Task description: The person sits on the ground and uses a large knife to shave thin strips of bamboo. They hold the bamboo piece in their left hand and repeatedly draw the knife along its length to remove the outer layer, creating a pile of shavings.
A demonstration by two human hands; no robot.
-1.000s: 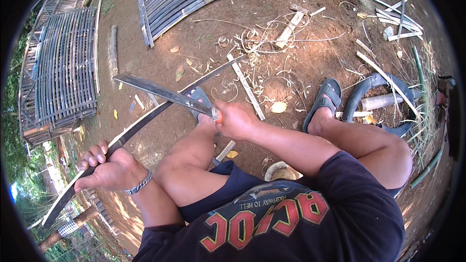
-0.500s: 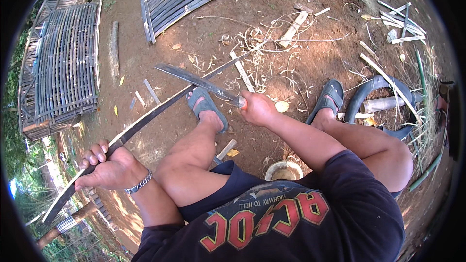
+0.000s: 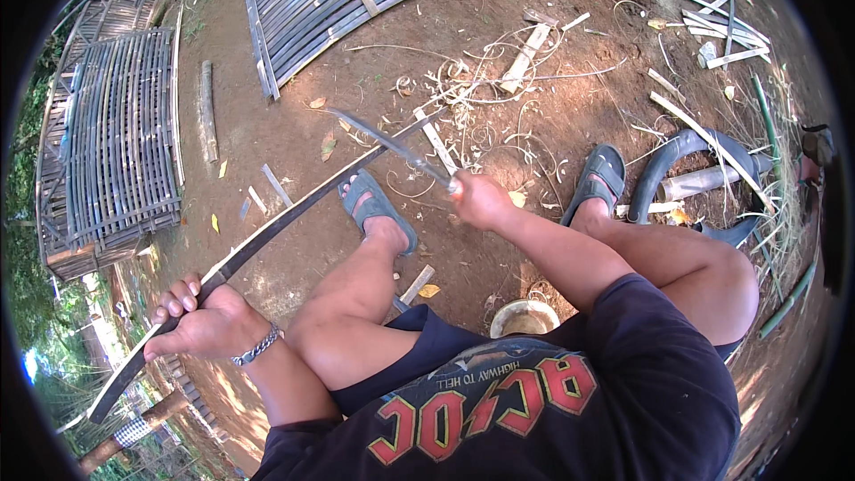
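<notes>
My left hand grips a long, dark-skinned bamboo strip near its lower left end, the thumb lying below the strip. From there the strip slants up and away past my left sandal, its far end among pale shavings. In my right hand is a long machete, its orange handle mostly hidden by my fingers. The blade points up and left and crosses over the far part of the strip. Whether blade and strip touch, I cannot tell.
Slatted bamboo panels stand at the left and far middle. Cut sticks lie at the far right. By my right foot are a curved black rubber piece and a bamboo length. A round bowl sits between my legs.
The machete blade has turned more edge-on, and its tip has shifted to the right. My left hand keeps its hold on the bamboo strip. The view has shifted slightly.
</notes>
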